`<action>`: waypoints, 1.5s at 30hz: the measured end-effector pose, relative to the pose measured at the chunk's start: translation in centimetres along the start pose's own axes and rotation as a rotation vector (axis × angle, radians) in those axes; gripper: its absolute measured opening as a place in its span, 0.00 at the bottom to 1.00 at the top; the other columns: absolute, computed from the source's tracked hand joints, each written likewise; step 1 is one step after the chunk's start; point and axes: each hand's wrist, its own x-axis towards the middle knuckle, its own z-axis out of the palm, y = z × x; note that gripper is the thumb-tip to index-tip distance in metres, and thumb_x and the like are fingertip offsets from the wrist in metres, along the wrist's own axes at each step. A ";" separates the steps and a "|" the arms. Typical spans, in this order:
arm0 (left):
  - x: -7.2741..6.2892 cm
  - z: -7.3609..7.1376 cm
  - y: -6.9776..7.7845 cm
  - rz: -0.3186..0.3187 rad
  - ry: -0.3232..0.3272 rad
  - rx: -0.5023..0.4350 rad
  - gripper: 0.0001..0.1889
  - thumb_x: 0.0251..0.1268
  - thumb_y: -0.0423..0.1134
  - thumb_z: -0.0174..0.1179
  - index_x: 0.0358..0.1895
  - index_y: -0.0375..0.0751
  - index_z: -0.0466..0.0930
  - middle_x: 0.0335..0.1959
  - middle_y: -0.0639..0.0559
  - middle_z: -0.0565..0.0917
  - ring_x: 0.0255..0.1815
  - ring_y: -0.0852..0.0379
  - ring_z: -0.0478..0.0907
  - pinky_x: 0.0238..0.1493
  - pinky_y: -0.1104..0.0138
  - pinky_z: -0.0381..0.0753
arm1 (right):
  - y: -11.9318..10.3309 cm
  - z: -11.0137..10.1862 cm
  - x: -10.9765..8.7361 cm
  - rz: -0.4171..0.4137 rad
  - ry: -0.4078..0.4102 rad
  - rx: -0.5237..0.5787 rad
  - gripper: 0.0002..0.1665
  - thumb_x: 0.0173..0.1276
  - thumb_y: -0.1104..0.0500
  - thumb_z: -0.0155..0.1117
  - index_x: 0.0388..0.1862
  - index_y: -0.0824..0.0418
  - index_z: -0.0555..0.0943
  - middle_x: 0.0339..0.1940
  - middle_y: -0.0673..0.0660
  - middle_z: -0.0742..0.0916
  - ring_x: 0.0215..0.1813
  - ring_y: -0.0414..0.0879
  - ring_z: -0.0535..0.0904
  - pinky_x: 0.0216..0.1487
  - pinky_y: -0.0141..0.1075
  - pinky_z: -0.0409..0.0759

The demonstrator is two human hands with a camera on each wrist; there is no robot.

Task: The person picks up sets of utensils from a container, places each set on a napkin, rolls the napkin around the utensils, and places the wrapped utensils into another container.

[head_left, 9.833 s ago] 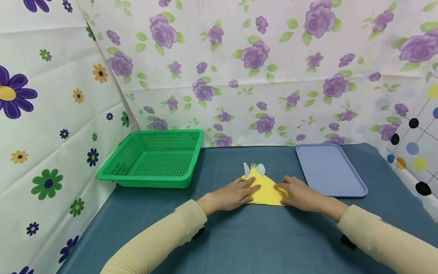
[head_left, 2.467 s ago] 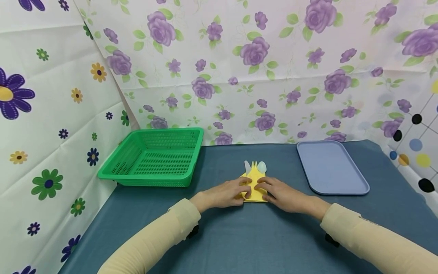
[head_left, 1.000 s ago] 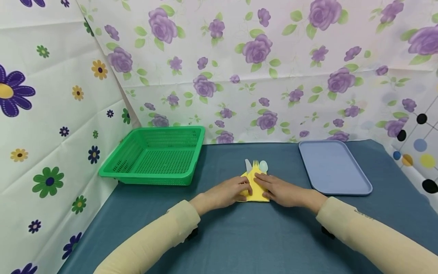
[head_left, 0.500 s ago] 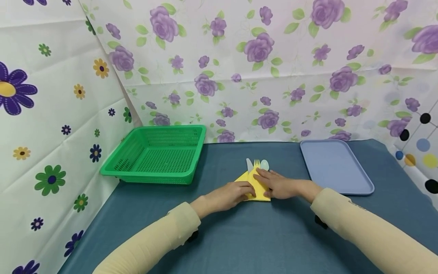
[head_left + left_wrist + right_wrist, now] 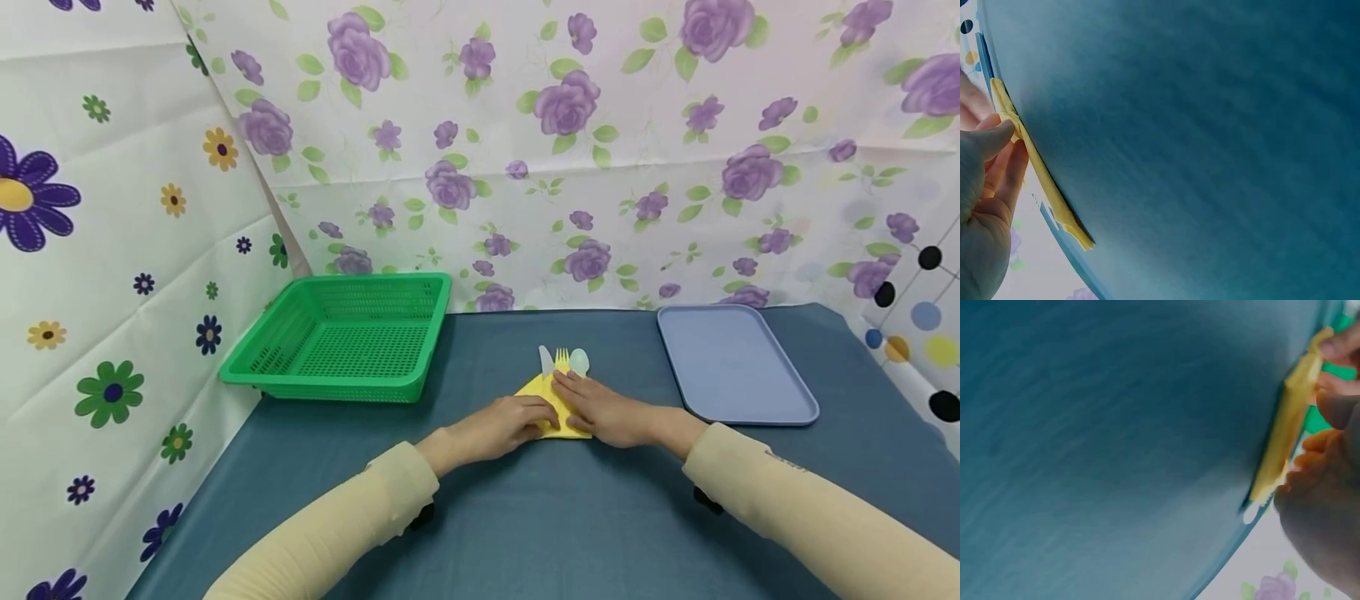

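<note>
A yellow napkin [image 5: 562, 412] lies folded on the blue-covered table. From its far end stick out a pale knife [image 5: 546, 361], a yellowish fork [image 5: 562, 359] and a pale spoon [image 5: 579, 362]; their lower parts are hidden in it. My left hand [image 5: 504, 425] pinches the napkin's left flap between thumb and fingers, as the left wrist view shows with the napkin [image 5: 1047, 181] edge-on. On the right side, my right hand [image 5: 611, 414] presses the napkin with extended fingers, just below the fork and spoon. In the right wrist view the spoon's tip [image 5: 1251, 514] pokes out.
A green plastic basket [image 5: 330, 390] stands at the back left. At the back right lies a light blue tray [image 5: 738, 362]. Floral cloth [image 5: 480, 208] hangs behind the table [image 5: 525, 517] and along its left side.
The wide napkin has been folded narrower, its right side brought inward over the cutlery. Lately the left flap sticks out more to the left, and the right fingers have shifted slightly.
</note>
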 end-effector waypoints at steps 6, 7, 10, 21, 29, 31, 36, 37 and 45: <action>0.0 0.0 0.0 0.003 -0.014 0.003 0.15 0.79 0.34 0.59 0.63 0.48 0.83 0.64 0.56 0.82 0.68 0.61 0.76 0.69 0.68 0.74 | 0.8 0.6 -0.6 0.033 -0.003 -0.077 0.41 0.88 0.47 0.45 0.85 0.69 0.48 0.86 0.69 0.50 0.85 0.68 0.42 0.80 0.66 0.42; -0.1 0.0 -0.1 0.006 -0.015 0.001 0.15 0.80 0.34 0.59 0.63 0.48 0.83 0.65 0.56 0.82 0.68 0.61 0.76 0.69 0.68 0.74 | 1.0 0.7 -0.7 0.038 -0.007 -0.086 0.41 0.88 0.46 0.45 0.86 0.67 0.48 0.86 0.68 0.49 0.85 0.67 0.41 0.81 0.65 0.41; -0.2 -0.2 -0.1 0.002 -0.016 -0.008 0.16 0.80 0.35 0.59 0.64 0.48 0.84 0.67 0.55 0.81 0.70 0.61 0.75 0.70 0.68 0.73 | 1.2 0.8 -0.7 0.042 -0.010 -0.108 0.42 0.88 0.43 0.44 0.87 0.65 0.48 0.87 0.66 0.49 0.86 0.65 0.41 0.80 0.65 0.40; -2.7 -0.5 -0.9 -0.004 -0.056 0.056 0.18 0.82 0.41 0.57 0.69 0.53 0.81 0.70 0.58 0.78 0.65 0.60 0.80 0.63 0.64 0.81 | 0.8 0.7 -0.1 0.090 -0.050 -0.146 0.43 0.87 0.40 0.42 0.88 0.61 0.47 0.88 0.63 0.47 0.87 0.61 0.40 0.81 0.66 0.39; -3.3 -1.3 -0.6 -0.032 -0.140 0.106 0.19 0.82 0.48 0.57 0.70 0.57 0.80 0.70 0.60 0.77 0.63 0.62 0.81 0.61 0.64 0.82 | 1.2 0.8 -0.2 0.085 -0.044 -0.115 0.44 0.87 0.38 0.41 0.88 0.60 0.45 0.88 0.63 0.47 0.87 0.61 0.38 0.80 0.67 0.38; -3.2 -1.6 -0.4 -0.034 -0.162 0.096 0.20 0.82 0.49 0.56 0.71 0.56 0.79 0.71 0.59 0.77 0.63 0.61 0.81 0.61 0.64 0.82 | 0.9 0.6 -0.3 0.086 -0.049 -0.119 0.43 0.87 0.39 0.42 0.88 0.60 0.46 0.88 0.63 0.47 0.86 0.62 0.39 0.80 0.67 0.38; -3.7 -2.2 -0.8 -0.077 -0.133 0.025 0.20 0.83 0.48 0.54 0.72 0.53 0.79 0.71 0.57 0.78 0.67 0.59 0.78 0.66 0.60 0.79 | 0.7 0.5 -0.4 0.093 -0.062 -0.115 0.43 0.87 0.39 0.42 0.88 0.59 0.45 0.88 0.62 0.47 0.87 0.60 0.39 0.80 0.66 0.38; -4.0 -2.3 -1.0 -0.091 -0.114 0.021 0.20 0.84 0.48 0.54 0.72 0.53 0.79 0.70 0.57 0.78 0.68 0.59 0.77 0.67 0.60 0.78 | 0.7 0.5 -0.4 0.090 -0.062 -0.109 0.43 0.87 0.39 0.42 0.88 0.59 0.45 0.88 0.62 0.47 0.87 0.61 0.39 0.80 0.66 0.38; -5.7 -2.9 -2.4 -0.093 -0.061 0.097 0.23 0.83 0.44 0.56 0.76 0.51 0.74 0.76 0.54 0.73 0.77 0.55 0.68 0.73 0.53 0.72 | 1.8 1.1 -0.1 0.072 -0.043 -0.100 0.45 0.86 0.35 0.39 0.88 0.56 0.44 0.88 0.59 0.45 0.87 0.59 0.37 0.80 0.66 0.37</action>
